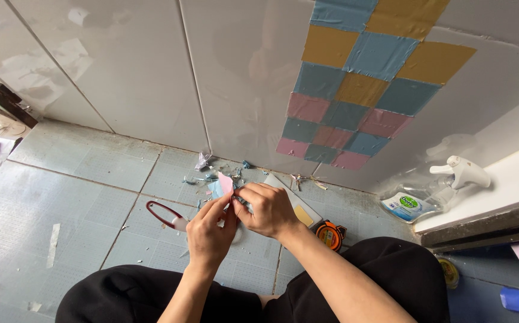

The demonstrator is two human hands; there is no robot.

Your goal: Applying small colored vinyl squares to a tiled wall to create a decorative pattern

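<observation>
Both hands pinch one pink-and-blue paper square [222, 184]: left hand [210, 232] and right hand [267, 209] clamped together on it, above red-handled scissors [165, 215] on floor tiles [86, 185].

- Left hand [208, 236]: bare, no glove, no ring or watch showing.
- Right hand [268, 209]: bare too, nothing on the fingers or wrist.
- Forearms [331, 272]: both uncovered as far as the lower edge of the view; no sleeve or cuff shows.
- Trousers [391, 269]: black, plain, matte cloth over both knees, loose with soft folds; no pattern, seam or pocket can be made out.
- No footwear or upper garment in view.
</observation>
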